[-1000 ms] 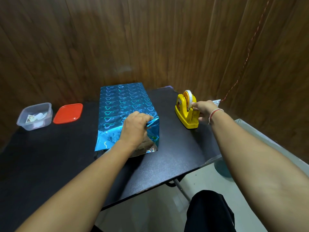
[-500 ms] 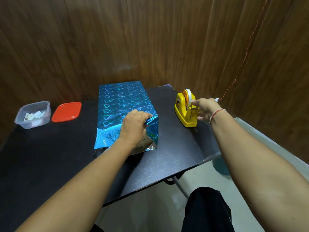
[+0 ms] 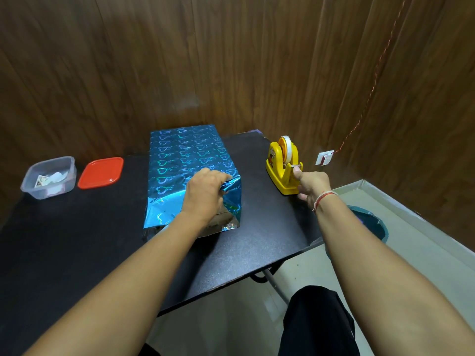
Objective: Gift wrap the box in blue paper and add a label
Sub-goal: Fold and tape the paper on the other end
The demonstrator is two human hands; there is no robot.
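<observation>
A box wrapped in shiny blue heart-patterned paper (image 3: 185, 158) lies in the middle of the black table (image 3: 77, 240). My left hand (image 3: 205, 194) presses on its near end and holds the folded paper flap down; that end is still partly unfolded, with silvery paper showing underneath. To the right stands a yellow tape dispenser (image 3: 282, 163) with a white tape roll. My right hand (image 3: 311, 185) is at the dispenser's near cutter end, thumb and fingers pinching at the tape there; the strip itself is too thin to make out.
At the far left stand a clear plastic tub (image 3: 48, 177) with small paper bits inside and its red lid (image 3: 100, 172) beside it. A wooden wall rises close behind the table. The table's right edge drops to the floor, where a teal bin (image 3: 370, 222) sits.
My right hand has come down from the top of the tape roll to the dispenser's near cutter end. The left hand has stayed on the box.
</observation>
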